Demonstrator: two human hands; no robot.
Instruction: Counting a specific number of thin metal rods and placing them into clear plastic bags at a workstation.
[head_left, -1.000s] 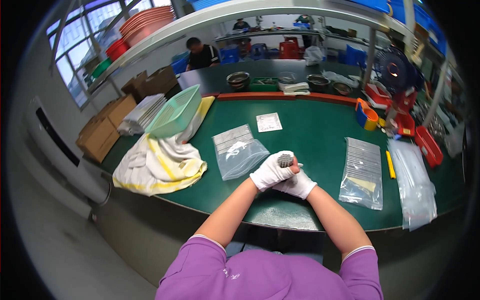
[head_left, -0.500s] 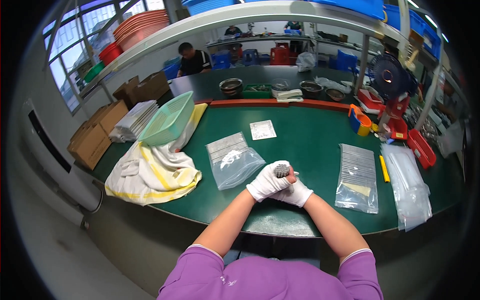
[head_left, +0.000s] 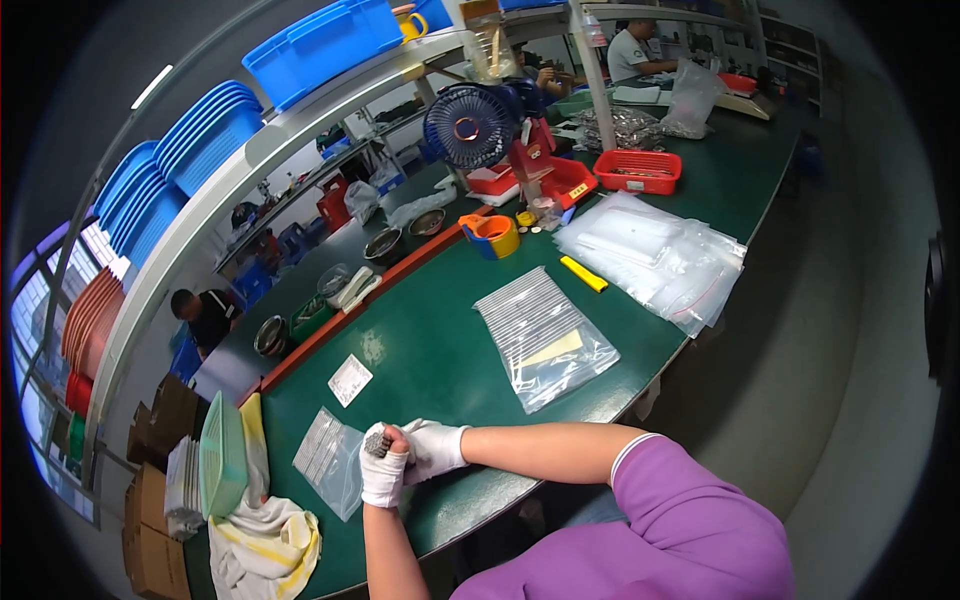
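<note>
My left hand (head_left: 381,480), in a white glove with a bare thumb, is closed around a bundle of thin grey rods (head_left: 377,443), whose ends show at the top of the fist. Against it is my right hand (head_left: 437,448), also white-gloved and closed about the lower part of the bundle; its fingertips are hidden. Beside the left hand lies a clear plastic bag (head_left: 335,462) with a row of similar rods. To the right, a second clear bag (head_left: 545,340) of rods has a pale yellow slip in it. A white printed card (head_left: 350,380) lies farther back.
Flat clear bags (head_left: 650,250) and a yellow cutter-like tool (head_left: 584,273) lie at the right. Behind them stand an orange-and-yellow tape holder (head_left: 491,236), red trays (head_left: 638,172) and a fan (head_left: 468,128). A green basket (head_left: 222,455) and a white-yellow cloth (head_left: 262,545) are at the left.
The view has swung to the right and tilted, so the table's right side shows more fully. Both hands stay together on the bundle of rods.
</note>
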